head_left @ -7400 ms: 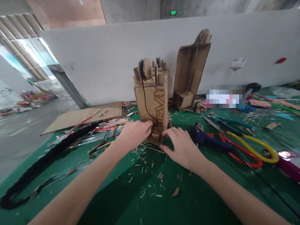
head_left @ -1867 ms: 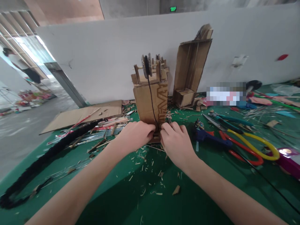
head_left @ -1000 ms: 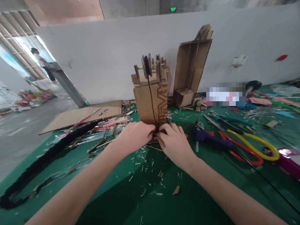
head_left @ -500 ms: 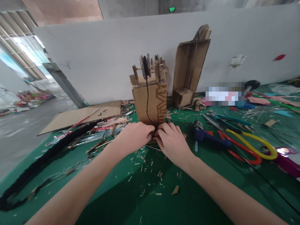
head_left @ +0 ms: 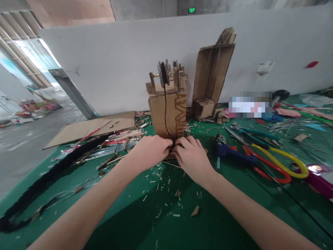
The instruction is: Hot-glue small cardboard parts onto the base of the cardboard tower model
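Left hand (head_left: 152, 151): you curled your fingers at the foot of the upright brown cardboard tower (head_left: 168, 113), apparently steadying it.
Right hand (head_left: 192, 156): you pinched the thin black cord (head_left: 164, 104) there (grip itself hidden).
Cord: it hung from the top spool, drawn down.
Writing: printed letters on the tower, unreadable.

Cardboard tower (head_left: 168, 116) base hidden behind both hands; black cord (head_left: 164, 111) lower end unseen; grip unclear.
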Demonstrator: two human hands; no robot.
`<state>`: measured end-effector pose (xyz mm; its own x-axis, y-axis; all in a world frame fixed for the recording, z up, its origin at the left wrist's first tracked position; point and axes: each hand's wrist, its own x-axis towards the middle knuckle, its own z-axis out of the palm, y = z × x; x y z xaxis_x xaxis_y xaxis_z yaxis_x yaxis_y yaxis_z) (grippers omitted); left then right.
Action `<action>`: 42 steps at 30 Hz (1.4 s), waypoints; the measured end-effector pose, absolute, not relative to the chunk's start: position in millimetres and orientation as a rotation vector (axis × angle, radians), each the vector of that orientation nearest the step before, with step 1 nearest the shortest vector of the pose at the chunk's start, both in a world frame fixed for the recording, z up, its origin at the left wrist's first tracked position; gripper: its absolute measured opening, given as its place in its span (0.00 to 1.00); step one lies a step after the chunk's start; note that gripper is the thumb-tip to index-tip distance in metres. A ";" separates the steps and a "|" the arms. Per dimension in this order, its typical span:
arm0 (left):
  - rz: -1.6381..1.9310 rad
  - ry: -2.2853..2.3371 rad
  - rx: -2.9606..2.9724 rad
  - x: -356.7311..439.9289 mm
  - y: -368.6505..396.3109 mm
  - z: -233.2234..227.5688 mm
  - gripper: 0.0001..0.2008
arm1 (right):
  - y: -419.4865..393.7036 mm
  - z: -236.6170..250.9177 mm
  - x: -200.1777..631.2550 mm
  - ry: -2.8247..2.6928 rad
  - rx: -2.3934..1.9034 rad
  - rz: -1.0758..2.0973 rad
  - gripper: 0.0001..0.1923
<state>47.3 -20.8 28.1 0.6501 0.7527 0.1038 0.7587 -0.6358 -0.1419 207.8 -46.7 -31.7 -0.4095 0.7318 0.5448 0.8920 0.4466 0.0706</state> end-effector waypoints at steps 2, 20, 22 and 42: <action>-0.048 -1.230 -2.700 46.6 -21.0 27.5 0.11 | -45.9 -31.5 206.5 -2.258 -1.382 -0.516 0.07; -0.009 -1.265 -2.690 46.4 -20.5 28.7 0.13 | -46.8 -28.3 207.0 -2.253 -1.334 -0.370 0.08; -0.011 -1.262 -2.692 46.3 -20.5 28.5 0.13 | -46.2 -28.5 206.1 -2.238 -1.347 -0.352 0.07; -0.055 -1.279 -2.686 45.9 -17.6 29.3 0.13 | -43.9 -33.0 201.9 -2.132 -1.339 -0.169 0.08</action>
